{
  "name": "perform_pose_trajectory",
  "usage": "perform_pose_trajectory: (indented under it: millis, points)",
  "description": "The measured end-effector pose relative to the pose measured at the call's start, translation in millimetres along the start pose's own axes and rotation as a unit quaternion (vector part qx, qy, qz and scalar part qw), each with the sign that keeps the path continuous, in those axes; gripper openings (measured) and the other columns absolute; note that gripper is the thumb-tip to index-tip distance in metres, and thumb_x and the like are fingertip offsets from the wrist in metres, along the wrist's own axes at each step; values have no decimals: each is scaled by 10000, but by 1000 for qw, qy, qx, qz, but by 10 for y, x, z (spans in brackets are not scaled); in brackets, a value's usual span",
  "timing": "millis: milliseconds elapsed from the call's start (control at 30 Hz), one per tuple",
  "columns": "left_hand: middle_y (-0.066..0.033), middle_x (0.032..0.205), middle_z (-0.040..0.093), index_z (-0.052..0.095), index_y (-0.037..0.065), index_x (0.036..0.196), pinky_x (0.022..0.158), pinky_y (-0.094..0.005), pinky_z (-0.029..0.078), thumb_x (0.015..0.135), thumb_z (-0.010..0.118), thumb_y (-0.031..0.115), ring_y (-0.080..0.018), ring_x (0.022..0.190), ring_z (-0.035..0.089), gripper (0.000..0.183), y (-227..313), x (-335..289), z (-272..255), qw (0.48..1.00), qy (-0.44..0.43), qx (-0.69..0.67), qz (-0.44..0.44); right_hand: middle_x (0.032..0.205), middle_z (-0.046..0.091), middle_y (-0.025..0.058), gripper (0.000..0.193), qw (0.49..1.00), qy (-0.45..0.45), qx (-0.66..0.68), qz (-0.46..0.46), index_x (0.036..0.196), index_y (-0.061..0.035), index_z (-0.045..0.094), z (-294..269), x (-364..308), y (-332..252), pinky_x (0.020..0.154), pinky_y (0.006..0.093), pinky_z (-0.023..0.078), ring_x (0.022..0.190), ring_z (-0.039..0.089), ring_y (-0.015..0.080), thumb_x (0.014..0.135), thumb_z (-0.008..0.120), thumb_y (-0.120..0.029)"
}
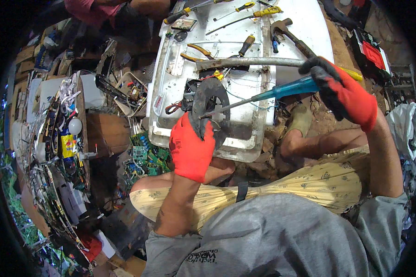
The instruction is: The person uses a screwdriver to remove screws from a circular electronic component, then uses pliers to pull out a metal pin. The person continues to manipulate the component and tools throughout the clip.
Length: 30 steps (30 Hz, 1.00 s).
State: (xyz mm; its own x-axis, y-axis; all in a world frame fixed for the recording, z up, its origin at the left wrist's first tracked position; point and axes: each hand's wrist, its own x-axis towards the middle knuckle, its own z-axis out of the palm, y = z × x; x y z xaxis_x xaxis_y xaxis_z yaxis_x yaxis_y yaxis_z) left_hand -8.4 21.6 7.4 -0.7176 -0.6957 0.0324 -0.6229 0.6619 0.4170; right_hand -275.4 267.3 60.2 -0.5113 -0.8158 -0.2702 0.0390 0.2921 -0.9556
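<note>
My left hand (192,147), in a red glove with dark fingers, is closed on a dark ring-shaped part (199,99), holding it up over a white panel (171,122). In my right hand (342,92), gloved in red and black, is a screwdriver (289,89) with a translucent blue handle. Its shaft slants down to the left, and the tip meets the ring-shaped part close to my left fingers. Behind that part lie a small dark device (189,90) and thin wires, partly hidden.
On the panel lie a long metal bar (254,61), yellow-handled pliers (199,50), a hammer (291,37) and several screwdrivers (247,45). Circuit boards (148,157) pile up at left, near a scrap-filled basket (133,92). Another person's red sleeve (90,9) shows at the far left.
</note>
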Motion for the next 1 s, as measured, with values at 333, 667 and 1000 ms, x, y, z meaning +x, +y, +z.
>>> perform_pose_trajectory:
  millis: [333, 667, 1000]
  points:
    - [-262, 1144, 616, 550, -70, 1217, 921, -486, 463, 861, 671, 305, -429, 1063, 579, 531, -8, 11, -10, 999, -6, -31, 8, 1330, 554, 46, 540, 1000, 13, 21, -5, 1444, -53, 427, 102, -15, -56, 1018, 311, 432, 1169, 542, 140, 949, 599, -184]
    - [-259, 1146, 619, 546, -68, 1234, 933, -479, 460, 857, 676, 307, -422, 1073, 578, 548, -20, -6, 19, 1000, 7, -12, 7, 1329, 568, 79, 595, 998, -25, 50, -17, 1475, -44, 384, 1, 27, -17, 994, 306, 444, 1176, 546, 135, 950, 606, -215]
    - [-257, 1176, 604, 538, -69, 1237, 943, -483, 453, 862, 668, 305, -420, 1089, 568, 545, 72, 0, -9, 1000, -12, -6, 0, 1378, 529, 74, 577, 992, 4, -31, -124, 1478, -41, 381, 24, 78, 135, 1057, 304, 393, 1231, 495, 140, 942, 582, -119]
